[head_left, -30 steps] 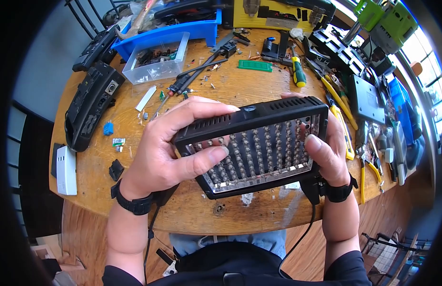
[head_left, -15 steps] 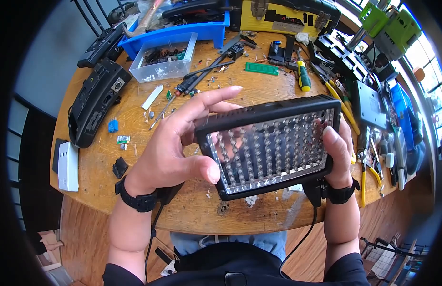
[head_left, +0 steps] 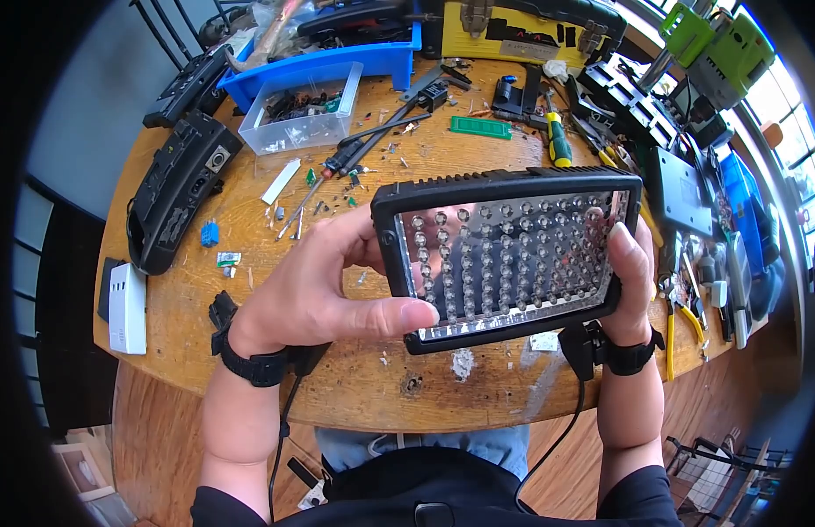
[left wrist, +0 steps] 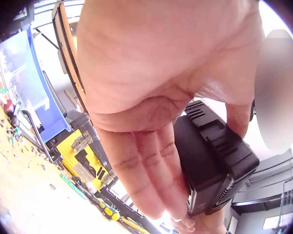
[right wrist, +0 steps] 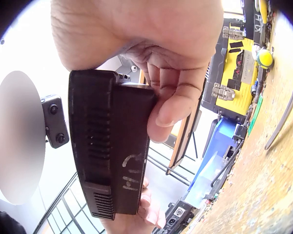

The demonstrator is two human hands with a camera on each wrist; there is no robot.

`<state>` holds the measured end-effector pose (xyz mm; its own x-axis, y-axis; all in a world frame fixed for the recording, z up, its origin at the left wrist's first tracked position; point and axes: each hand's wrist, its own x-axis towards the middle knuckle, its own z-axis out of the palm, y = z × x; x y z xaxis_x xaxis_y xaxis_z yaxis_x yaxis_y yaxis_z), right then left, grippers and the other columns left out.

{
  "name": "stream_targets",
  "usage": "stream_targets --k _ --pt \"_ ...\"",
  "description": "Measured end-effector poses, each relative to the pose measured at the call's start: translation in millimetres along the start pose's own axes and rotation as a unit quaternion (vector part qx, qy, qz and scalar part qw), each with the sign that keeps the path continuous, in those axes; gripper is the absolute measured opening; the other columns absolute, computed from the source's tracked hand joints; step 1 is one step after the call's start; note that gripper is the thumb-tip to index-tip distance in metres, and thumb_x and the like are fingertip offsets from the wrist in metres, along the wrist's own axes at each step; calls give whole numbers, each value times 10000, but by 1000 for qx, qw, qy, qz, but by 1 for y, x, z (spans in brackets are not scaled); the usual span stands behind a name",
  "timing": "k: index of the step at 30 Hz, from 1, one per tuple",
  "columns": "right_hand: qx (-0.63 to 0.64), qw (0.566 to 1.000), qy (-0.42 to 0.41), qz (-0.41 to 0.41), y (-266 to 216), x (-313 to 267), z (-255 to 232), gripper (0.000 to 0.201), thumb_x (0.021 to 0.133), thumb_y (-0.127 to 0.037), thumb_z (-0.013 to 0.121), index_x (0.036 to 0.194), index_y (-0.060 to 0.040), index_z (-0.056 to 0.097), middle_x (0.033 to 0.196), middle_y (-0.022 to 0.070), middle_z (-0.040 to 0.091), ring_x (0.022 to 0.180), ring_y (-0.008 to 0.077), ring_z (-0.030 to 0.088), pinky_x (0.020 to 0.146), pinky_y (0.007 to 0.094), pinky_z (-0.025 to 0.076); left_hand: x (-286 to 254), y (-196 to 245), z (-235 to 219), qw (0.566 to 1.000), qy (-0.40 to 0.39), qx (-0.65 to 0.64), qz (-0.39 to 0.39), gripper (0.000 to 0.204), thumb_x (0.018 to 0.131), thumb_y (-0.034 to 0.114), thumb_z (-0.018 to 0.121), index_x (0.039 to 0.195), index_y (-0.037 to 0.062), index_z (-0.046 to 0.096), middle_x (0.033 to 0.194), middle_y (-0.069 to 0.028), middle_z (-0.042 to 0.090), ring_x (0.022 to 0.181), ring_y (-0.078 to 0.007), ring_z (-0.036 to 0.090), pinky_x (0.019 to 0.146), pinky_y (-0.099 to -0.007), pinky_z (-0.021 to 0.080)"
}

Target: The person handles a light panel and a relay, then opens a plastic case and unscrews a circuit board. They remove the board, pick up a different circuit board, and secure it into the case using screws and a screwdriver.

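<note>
A black LED light panel (head_left: pixel 513 263), with rows of clear LEDs behind a transparent front, is held up over the workbench, its lit-side face tilted toward the head camera. My right hand (head_left: pixel 631 281) grips its right end, thumb on the front edge and fingers curled behind the housing (right wrist: pixel 132 131). At the left end my left hand (head_left: pixel 306 285) holds it too, thumb at the lower front corner. The left wrist view shows that hand's fingers (left wrist: pixel 141 170) reaching along the back of the vented housing (left wrist: pixel 210 151).
Small debris litters the wooden workbench (head_left: pixel 337 386). Farther back stand a clear plastic box (head_left: pixel 293 136), a blue bin (head_left: pixel 372 61) and a yellow toolbox (head_left: pixel 513 39). A screwdriver (head_left: pixel 558 145) and pliers (head_left: pixel 680 321) lie to the right; a black device (head_left: pixel 183 193) is at left.
My left hand lifted its fingers and thumb off the panel, then came back to hold its left end. The panel shifted right and turned a little more level.
</note>
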<state>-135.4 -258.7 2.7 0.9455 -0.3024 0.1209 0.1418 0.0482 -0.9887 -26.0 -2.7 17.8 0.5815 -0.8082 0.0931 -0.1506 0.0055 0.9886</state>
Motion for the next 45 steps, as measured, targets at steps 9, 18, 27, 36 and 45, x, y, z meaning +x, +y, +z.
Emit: stream_targets --k 9,18,27,36,45 --pt "29 995 -87 -28 0 4 -1 795 819 -549 632 1301 58 453 1190 118 575 1072 153 551 920 279 430 -1 9 0 994 39 -80 -68 595 752 283 771 1203 -50 569 970 -64 665 885 -121 628 844 -272 491" --pt "91 987 -135 -18 4 9 4 1156 715 -598 747 1461 63 160 1245 209 557 1058 245 624 828 317 518 5 -5 -5 981 130 -133 -49 623 846 459 618 1183 -63 572 1045 -118 644 894 -155 630 747 -271 506" --pt "104 984 -143 5 5 9 1 1123 701 -519 798 1446 51 182 1125 187 624 822 224 693 646 300 588 9 -8 -5 942 47 -316 -106 581 966 466 447 1205 -56 530 898 -178 699 663 -254 690 566 -365 589" --pt "61 993 -95 -26 9 8 0 1020 702 -587 776 1373 22 308 1165 116 594 1038 177 610 860 304 512 8 -10 -2 925 12 -359 -127 692 961 572 399 1253 -44 519 971 -182 696 779 -296 707 636 -407 598" --pt "-19 995 -90 -50 6 15 -1 1044 691 -652 746 1384 24 356 1140 74 591 1056 136 576 956 280 438 5 -19 -3 913 -67 -381 -132 820 961 649 183 1288 -24 518 1098 -163 677 891 -331 692 848 -408 548"
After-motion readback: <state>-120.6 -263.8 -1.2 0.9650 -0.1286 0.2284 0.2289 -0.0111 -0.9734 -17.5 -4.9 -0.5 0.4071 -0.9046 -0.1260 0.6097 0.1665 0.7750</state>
